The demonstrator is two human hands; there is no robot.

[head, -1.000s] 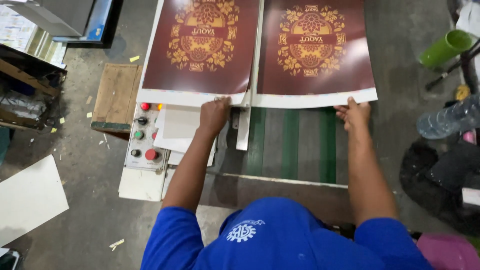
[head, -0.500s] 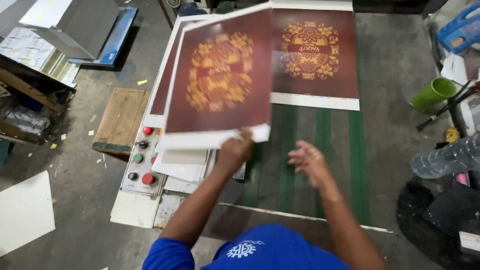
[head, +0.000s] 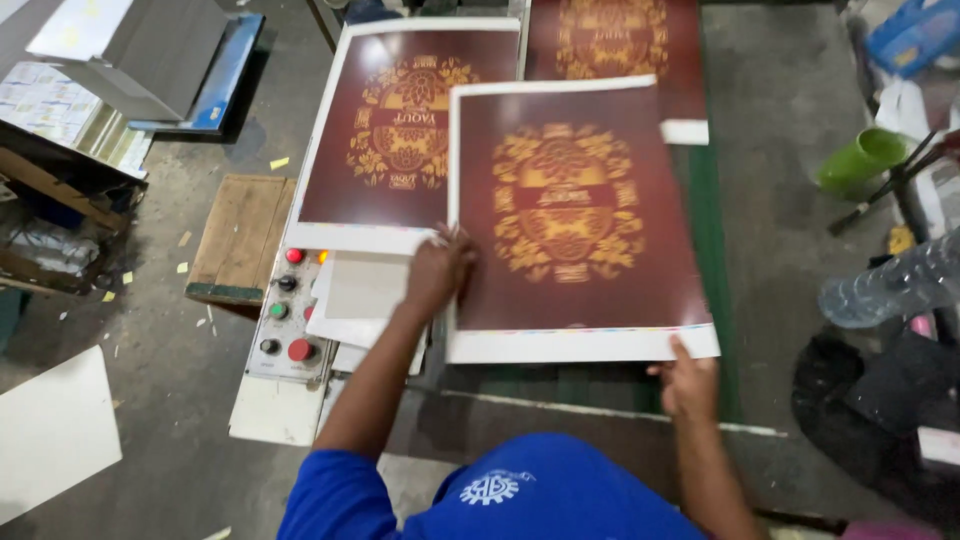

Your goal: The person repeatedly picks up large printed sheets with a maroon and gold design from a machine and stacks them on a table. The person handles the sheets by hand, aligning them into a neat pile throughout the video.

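I hold a large printed sheet (head: 575, 215), dark maroon with a gold ornamental emblem and a white border, over the machine bed. My left hand (head: 437, 270) grips its left edge near the lower corner. My right hand (head: 688, 378) holds its bottom edge at the right corner. Under it to the left lies a second printed sheet (head: 400, 130) of the same design. A third one (head: 620, 40) lies further back, partly covered.
A control panel (head: 285, 315) with red, green and black buttons sits left of my left hand, with blank white sheets (head: 360, 290) beside it. A wooden board (head: 240, 235) lies on the floor at left. A green cup (head: 860, 158) and a plastic bottle (head: 885, 285) are at right.
The sheet I lifted with my left hand has come down toward me, nearly flat. My right hand has taken hold of its bottom right corner.
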